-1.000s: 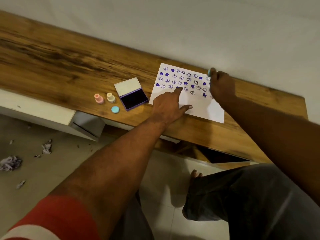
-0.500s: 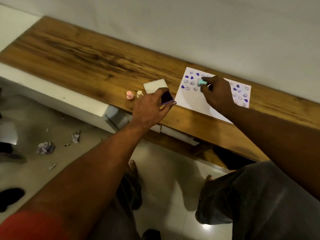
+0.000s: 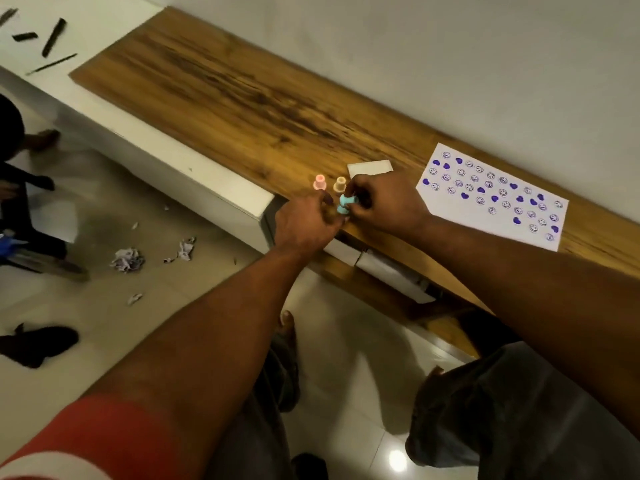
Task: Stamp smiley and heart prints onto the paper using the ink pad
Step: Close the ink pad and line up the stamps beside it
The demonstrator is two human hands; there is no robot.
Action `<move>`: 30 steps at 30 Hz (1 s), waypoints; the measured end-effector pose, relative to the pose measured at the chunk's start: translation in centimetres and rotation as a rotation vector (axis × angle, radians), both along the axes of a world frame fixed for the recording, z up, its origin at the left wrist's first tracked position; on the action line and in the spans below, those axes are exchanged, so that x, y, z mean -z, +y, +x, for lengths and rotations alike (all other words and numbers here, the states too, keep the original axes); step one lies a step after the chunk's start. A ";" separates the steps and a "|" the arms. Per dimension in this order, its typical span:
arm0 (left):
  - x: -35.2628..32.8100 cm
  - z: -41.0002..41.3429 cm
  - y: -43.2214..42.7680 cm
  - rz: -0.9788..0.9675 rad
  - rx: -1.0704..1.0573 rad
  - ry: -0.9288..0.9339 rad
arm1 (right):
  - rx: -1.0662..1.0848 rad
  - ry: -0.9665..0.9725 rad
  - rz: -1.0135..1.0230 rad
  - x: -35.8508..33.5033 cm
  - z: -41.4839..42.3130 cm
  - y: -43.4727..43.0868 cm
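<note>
Both your hands meet at the counter's [image 3: 242, 98] near edge, over the spot where the ink pad sits. Your right hand [image 3: 388, 202] pinches the blue stamp [image 3: 347, 201] in its fingertips, upright or nearly so. Your left hand [image 3: 306, 221] curls closed just below, fingertips on a second blue piece [image 3: 341, 210], probably the stamp's cap; the two pieces are touching or almost so, and blur keeps you from telling which.

The pad itself is hidden under your right hand; only its white lid [image 3: 370, 168] shows, directly beyond your knuckles. So the ink lies straight under the stamp, and the paper [image 3: 491, 199] lies well off to your right, its long side running away along the counter. Your right hand is the nearer one to it. The sheet already carries many purple smileys and hearts, with bare space along its near edge.

The pink stamp [image 3: 319, 182] and cream stamp [image 3: 340, 184] stand upright just beyond your left hand. The counter is wood-grained, set against a plain wall. Below is a glossy tiled floor [image 3: 86, 306] with crumpled scraps [image 3: 127, 259] scattered on it.
</note>
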State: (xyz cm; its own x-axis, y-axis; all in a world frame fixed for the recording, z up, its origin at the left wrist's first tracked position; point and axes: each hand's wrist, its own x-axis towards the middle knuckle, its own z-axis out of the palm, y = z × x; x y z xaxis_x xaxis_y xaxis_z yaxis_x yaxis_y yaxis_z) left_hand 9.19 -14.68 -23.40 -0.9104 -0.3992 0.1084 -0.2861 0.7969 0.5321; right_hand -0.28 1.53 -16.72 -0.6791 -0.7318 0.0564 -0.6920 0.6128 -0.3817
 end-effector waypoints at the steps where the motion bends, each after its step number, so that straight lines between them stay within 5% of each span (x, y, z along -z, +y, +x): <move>1: 0.1 -0.1 0.2 0.010 0.012 0.005 | -0.002 0.020 0.030 0.2 -0.1 -0.3; 20: 1.5 -1.7 1.2 0.090 -0.005 -0.005 | 0.098 0.218 0.470 0.2 0.0 -5.1; 30: 1.4 -0.7 -0.2 0.063 -0.020 0.049 | 0.283 0.098 0.138 -1.0 -5.3 0.0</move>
